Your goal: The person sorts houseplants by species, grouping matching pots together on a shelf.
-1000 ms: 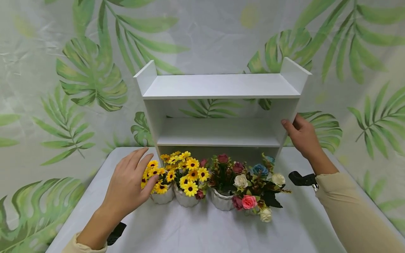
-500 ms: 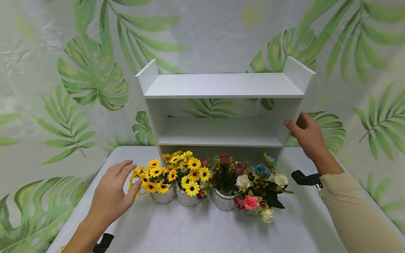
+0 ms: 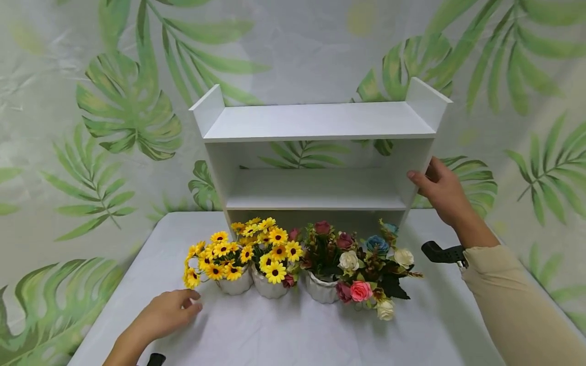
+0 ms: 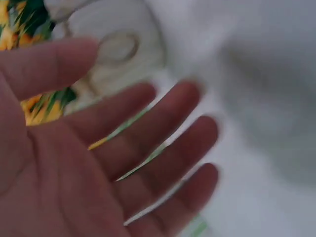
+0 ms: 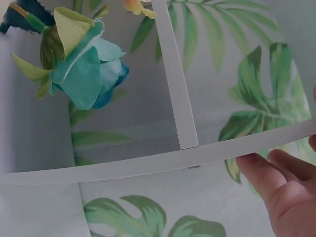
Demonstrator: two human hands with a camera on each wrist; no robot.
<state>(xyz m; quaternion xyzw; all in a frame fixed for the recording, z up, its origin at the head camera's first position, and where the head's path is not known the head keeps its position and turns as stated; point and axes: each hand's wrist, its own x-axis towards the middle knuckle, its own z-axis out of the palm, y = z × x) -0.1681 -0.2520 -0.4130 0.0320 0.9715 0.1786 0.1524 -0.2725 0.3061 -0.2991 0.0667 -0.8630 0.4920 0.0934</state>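
In the head view a white shelf unit [image 3: 320, 122] stands at the back of the table. My right hand [image 3: 444, 195] grips its right side panel, thumb at the front edge and fingers behind; the right wrist view shows fingertips [image 5: 247, 160] against the panel. My left hand [image 3: 165, 312] is low over the table with nothing in it, in front and left of a potted yellow sunflower plant [image 3: 220, 256]. Its white pot [image 4: 143, 29] shows beyond the spread left fingers in the left wrist view.
Beside it along the shelf's front stand another sunflower pot [image 3: 270, 284], a pot of dark red roses [image 3: 320, 290] and mixed roses [image 3: 377, 246] with a blue bloom. Leaf-printed cloth [image 3: 297, 51] hangs behind. The table [image 3: 293, 340] is covered in white.
My left hand has drawn back from the leftmost yellow flowers, moving left and then down toward the table. The right hand keeps its hold on the shelf, and the shelf and pots look unmoved.
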